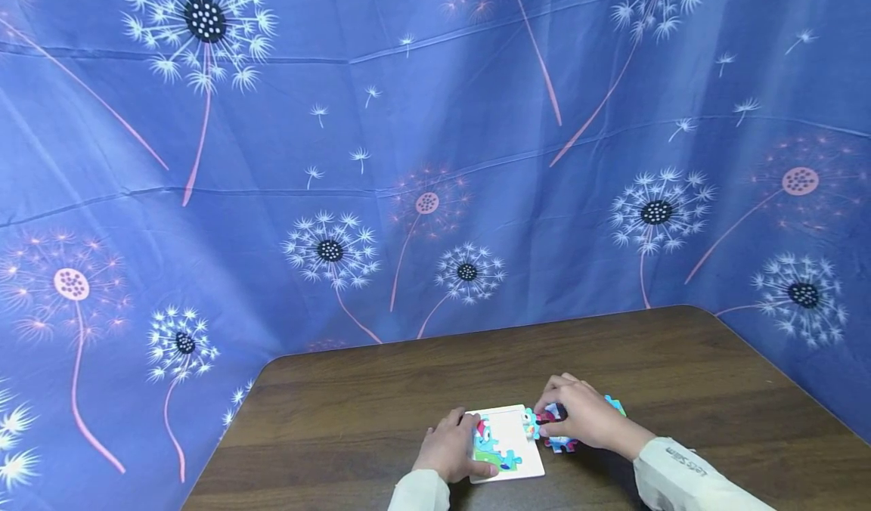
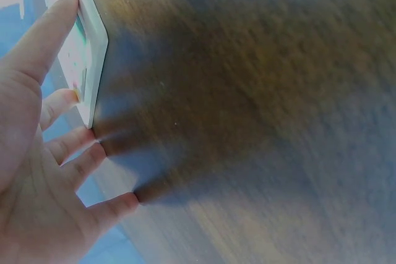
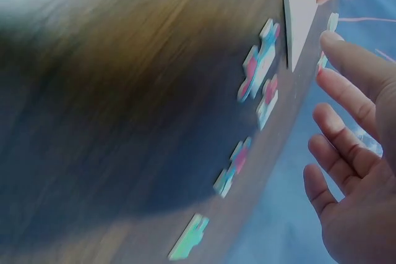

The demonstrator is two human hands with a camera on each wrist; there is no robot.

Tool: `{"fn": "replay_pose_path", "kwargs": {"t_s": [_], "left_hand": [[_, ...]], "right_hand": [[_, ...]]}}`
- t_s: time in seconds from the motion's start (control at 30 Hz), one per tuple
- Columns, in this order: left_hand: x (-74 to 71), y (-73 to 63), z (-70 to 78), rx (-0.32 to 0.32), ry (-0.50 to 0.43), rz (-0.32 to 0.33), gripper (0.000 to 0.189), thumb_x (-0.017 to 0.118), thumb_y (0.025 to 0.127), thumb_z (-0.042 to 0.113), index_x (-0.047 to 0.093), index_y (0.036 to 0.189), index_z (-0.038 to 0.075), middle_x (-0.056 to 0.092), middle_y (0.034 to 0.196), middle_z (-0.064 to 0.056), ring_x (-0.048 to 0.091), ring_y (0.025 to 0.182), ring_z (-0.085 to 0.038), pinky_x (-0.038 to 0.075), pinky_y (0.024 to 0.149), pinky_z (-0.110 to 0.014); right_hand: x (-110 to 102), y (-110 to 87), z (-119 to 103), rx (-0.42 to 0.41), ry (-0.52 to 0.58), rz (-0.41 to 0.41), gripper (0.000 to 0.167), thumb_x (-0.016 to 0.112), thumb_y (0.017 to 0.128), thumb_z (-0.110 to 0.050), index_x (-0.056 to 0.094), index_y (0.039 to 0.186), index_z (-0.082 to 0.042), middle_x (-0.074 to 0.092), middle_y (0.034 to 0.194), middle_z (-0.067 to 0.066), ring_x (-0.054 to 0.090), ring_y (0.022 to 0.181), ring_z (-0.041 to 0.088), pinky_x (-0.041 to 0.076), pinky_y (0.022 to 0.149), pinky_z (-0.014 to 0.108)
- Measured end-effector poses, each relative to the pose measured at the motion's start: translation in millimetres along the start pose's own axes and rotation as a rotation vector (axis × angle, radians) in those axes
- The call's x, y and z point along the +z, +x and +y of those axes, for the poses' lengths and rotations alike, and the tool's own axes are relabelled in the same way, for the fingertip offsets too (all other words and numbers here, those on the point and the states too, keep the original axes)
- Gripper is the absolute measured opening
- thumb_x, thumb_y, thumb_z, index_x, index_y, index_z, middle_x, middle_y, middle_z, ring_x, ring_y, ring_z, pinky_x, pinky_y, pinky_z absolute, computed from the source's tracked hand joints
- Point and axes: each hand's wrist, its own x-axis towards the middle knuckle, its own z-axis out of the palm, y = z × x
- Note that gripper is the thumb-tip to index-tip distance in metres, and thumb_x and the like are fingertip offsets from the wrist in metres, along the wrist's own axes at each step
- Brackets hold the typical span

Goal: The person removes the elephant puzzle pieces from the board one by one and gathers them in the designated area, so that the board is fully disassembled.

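A white-framed jigsaw board lies on the table with a few colourful pieces set along its left and lower part. My left hand rests at its left side, thumb and index fingertip pressing on the board, the other fingers spread down to the table. Over the board's right edge, my right hand pinches a blue-and-white puzzle piece between thumb and index finger. In the right wrist view, that piece is partly hidden by the fingers.
Several loose puzzle pieces lie right of the board, under and beside my right hand: a red-and-blue one, another and a green one. The brown wooden table ends at a blue dandelion-print curtain behind.
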Motion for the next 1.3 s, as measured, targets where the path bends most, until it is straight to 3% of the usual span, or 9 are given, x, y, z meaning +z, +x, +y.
{"fn": "replay_pose_path", "kwargs": {"t_s": [0.33,0.83,0.97,1.3], "left_hand": [[-0.7,-0.6,-0.3,0.010,-0.009,0.005,0.079,0.092,0.073,0.043,0.060,0.136,0.008,0.054,0.142,-0.020,0.052,0.130,-0.042,0.042,0.102,-0.068],[0.5,1.2,-0.4,0.001,-0.007,0.002,0.079,0.092,0.072,0.042,0.061,0.136,0.008,0.054,0.141,-0.020,0.052,0.130,-0.041,0.042,0.103,-0.067],[0.7,1.6,-0.8,0.003,-0.007,0.000,0.078,0.092,0.072,0.042,0.061,0.136,0.009,0.054,0.141,-0.020,0.052,0.129,-0.042,0.042,0.103,-0.067],[1.1,0.5,-0.6,0.002,-0.029,-0.001,0.079,0.093,0.072,0.039,0.060,0.137,0.008,0.054,0.142,-0.020,0.051,0.131,-0.041,0.042,0.104,-0.066]], "right_hand": [[-10.7,-17.7,15.1,0.006,-0.061,0.027,0.021,0.088,0.076,-0.035,0.077,0.092,-0.025,0.060,0.097,-0.013,0.057,0.095,0.017,0.049,0.082,0.051],[-21.2,-39.1,37.0,0.000,-0.136,0.050,0.024,0.088,0.074,-0.038,0.077,0.091,-0.026,0.061,0.096,-0.011,0.060,0.095,0.021,0.050,0.079,0.050],[-22.8,-45.3,41.8,0.020,-0.130,0.040,0.023,0.089,0.073,-0.039,0.077,0.089,-0.027,0.060,0.096,-0.013,0.058,0.093,0.017,0.049,0.077,0.047],[-26.1,-54.7,50.1,0.087,-0.117,-0.011,0.023,0.089,0.074,-0.038,0.077,0.091,-0.027,0.060,0.099,-0.010,0.058,0.095,0.022,0.050,0.081,0.052]]}}
